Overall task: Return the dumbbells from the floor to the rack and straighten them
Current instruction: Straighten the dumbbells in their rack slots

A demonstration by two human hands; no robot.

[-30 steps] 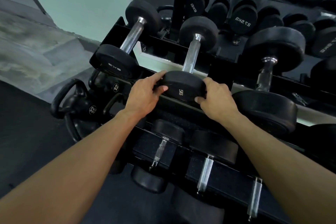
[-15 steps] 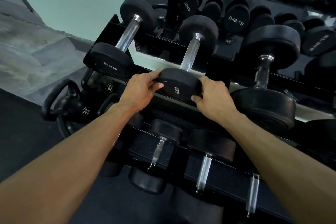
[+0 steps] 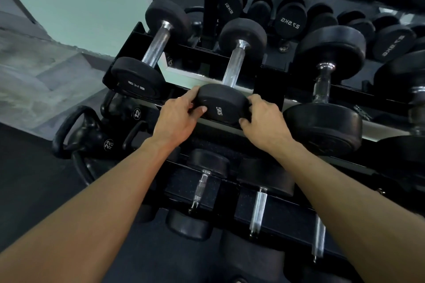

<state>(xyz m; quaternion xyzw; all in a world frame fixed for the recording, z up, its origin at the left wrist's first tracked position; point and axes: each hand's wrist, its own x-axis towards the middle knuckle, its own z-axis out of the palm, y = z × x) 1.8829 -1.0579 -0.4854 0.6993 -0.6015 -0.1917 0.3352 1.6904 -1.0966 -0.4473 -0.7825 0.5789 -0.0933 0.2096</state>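
A black 5 kg dumbbell (image 3: 222,104) with a chrome handle lies on the upper shelf of the black rack (image 3: 202,56), its near head facing me. My left hand (image 3: 177,119) grips the left side of that head and my right hand (image 3: 264,122) grips its right side. A 6 kg dumbbell (image 3: 135,80) lies to its left on the same shelf, angled. A larger dumbbell (image 3: 322,126) lies to its right.
Several smaller dumbbells (image 3: 202,181) lie on the lower shelf below my arms. Kettlebells marked 22 kg (image 3: 92,142) and 12 (image 3: 135,112) stand at the rack's left end. A mirror behind reflects more dumbbells (image 3: 289,16). Dark rubber floor (image 3: 27,179) lies at left.
Both hands stay on the near head of the 5 kg dumbbell; the marking on its face has turned slightly. The view has shifted a little.
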